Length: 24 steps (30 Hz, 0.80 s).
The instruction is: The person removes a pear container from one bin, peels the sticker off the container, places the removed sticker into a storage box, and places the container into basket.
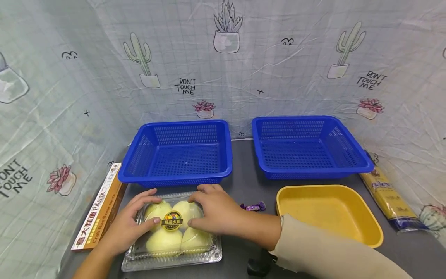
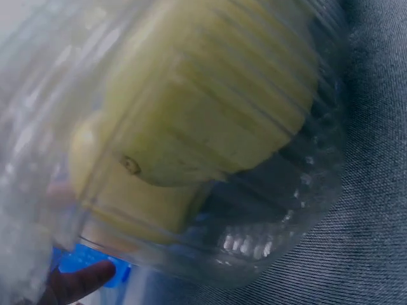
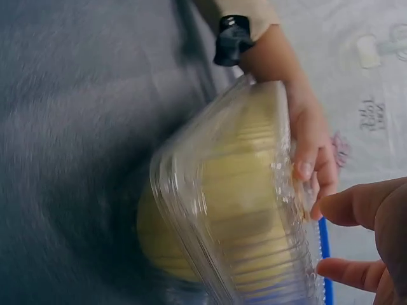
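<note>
A dark grey surface [image 1: 244,182] carries everything, backed by a cloth printed with cacti [image 1: 244,77]. At its far side stand two blue baskets side by side, the left basket [image 1: 177,153] and the right basket [image 1: 308,146], a narrow gap between them. In front of the right basket sits a yellow tray [image 1: 329,213], and a long packet of pasta [image 1: 388,193] lies along the right edge. A flat pasta box [image 1: 99,207] lies along the left edge. Near the front, just before the left basket, rests a clear plastic box of pale yellow fruit [image 1: 172,232] with a round sticker on its lid (four fruits, as far as the lid lets one count). The left hand [image 1: 127,226] holds the box's left side, fingers curled over the lid and thumb on top near the sticker. The right hand [image 1: 217,211] lies over the lid's right half, fingers bent down at the far rim and thumb pressing by the sticker, so both grips hold the box; the blurred wrist views confirm little more. A small purple sweet [image 1: 253,206] lies between the box and the tray.
</note>
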### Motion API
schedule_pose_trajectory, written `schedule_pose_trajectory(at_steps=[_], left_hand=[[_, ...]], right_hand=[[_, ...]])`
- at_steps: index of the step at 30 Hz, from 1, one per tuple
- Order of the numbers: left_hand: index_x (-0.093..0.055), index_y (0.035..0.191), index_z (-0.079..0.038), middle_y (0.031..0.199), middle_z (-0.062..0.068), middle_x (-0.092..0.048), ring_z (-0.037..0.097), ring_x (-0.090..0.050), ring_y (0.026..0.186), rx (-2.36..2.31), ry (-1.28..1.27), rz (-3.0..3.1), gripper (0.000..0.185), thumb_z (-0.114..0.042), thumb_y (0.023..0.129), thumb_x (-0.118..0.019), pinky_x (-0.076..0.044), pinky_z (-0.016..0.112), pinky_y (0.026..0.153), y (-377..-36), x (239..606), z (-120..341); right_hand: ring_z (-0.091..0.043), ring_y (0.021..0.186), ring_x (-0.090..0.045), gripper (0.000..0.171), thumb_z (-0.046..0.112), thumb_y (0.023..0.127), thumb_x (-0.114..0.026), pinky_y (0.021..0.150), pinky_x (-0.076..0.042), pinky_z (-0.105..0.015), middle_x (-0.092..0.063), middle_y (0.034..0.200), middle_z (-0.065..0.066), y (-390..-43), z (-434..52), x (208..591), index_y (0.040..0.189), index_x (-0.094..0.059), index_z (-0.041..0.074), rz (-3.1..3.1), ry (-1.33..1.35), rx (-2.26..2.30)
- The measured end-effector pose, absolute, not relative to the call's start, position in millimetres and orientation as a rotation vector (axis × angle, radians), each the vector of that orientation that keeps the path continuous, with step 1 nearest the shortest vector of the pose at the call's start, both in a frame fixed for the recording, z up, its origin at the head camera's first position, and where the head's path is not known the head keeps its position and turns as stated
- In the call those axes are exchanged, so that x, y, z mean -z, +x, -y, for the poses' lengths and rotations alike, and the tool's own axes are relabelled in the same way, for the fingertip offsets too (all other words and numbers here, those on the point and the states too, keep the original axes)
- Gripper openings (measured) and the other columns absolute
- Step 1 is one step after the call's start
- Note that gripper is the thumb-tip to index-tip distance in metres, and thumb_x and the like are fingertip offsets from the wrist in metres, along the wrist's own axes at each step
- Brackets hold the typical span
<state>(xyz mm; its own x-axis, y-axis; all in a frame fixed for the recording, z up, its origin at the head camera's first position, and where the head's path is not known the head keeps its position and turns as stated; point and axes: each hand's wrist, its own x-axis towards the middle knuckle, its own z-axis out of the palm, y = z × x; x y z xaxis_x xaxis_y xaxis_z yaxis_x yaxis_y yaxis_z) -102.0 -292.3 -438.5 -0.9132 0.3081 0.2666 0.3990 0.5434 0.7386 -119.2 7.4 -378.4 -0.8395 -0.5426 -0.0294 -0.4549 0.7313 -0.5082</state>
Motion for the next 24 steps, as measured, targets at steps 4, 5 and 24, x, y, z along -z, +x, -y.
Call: schedule_pose_trajectory(at_steps=[4,5,24], left_hand=[[-0.070,0.131,-0.020,0.156,0.009,-0.053,0.005,-0.038,0.147,1.320,-0.642,2.609,0.042,-0.006,0.093,-0.082,-0.025,0.007,0.109,-102,443,292],[-0.070,0.131,-0.019,0.155,0.007,-0.053,0.002,-0.037,0.146,1.322,-0.646,2.600,0.042,-0.004,0.093,-0.081,-0.026,0.007,0.110,-101,444,293],[-0.070,0.131,-0.019,0.154,0.002,-0.054,-0.002,-0.037,0.144,1.313,-0.662,2.593,0.042,-0.002,0.093,-0.080,-0.026,0.007,0.107,-103,447,290]], right_hand=[[-0.032,0.143,-0.048,0.046,0.050,0.092,-0.076,0.119,-0.038,-0.048,-0.055,0.156,-0.007,-120,1,372,0.134,-0.072,0.029,-2.791,-0.863,0.537],[-0.031,0.142,-0.048,0.046,0.050,0.092,-0.077,0.118,-0.039,-0.049,-0.055,0.155,-0.006,-120,3,371,0.133,-0.072,0.030,-2.795,-0.872,0.503],[-0.028,0.147,-0.043,0.042,0.055,0.091,-0.077,0.115,-0.039,-0.064,-0.053,0.157,0.000,-111,27,357,0.126,-0.075,0.032,-2.777,-0.877,0.261]])
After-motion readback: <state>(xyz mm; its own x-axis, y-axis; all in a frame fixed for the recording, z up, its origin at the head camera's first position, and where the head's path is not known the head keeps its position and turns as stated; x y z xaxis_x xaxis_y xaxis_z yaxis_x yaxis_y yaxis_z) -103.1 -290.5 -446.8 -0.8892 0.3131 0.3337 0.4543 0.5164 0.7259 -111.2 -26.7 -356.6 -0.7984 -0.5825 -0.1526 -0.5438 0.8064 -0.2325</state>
